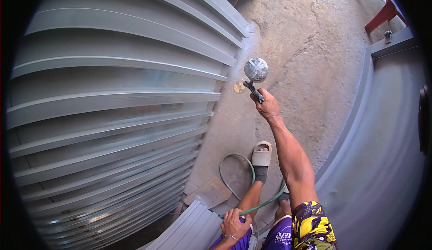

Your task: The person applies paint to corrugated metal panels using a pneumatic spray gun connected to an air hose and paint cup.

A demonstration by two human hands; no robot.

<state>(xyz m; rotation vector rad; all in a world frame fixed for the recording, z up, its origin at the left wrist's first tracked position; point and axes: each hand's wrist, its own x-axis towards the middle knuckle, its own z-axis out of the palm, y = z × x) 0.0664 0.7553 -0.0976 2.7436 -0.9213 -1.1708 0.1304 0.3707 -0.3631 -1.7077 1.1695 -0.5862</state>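
My right hand [269, 106] is wrapped round the black handle of a spray gun [253, 90], whose round, paint-stained cup [256, 69] faces up at the camera. Low in the view, my left hand [234, 224] rests on my thigh, over the purple shorts, with its fingers bent downward beside a green hose [270, 200]. Whether those fingers hold the hose cannot be made out. The hose runs up behind my right forearm and also loops on the floor. To the left stand grey metal slats [117, 99] in a large slatted panel.
A smooth grey metal panel with a raised frame [346, 128] fills the right side. Red chair legs [382, 17] stand at the top right. On the concrete floor [310, 65] lies a small yellowish disc [239, 87]. My sandalled foot [261, 154] is beside the hose loop.
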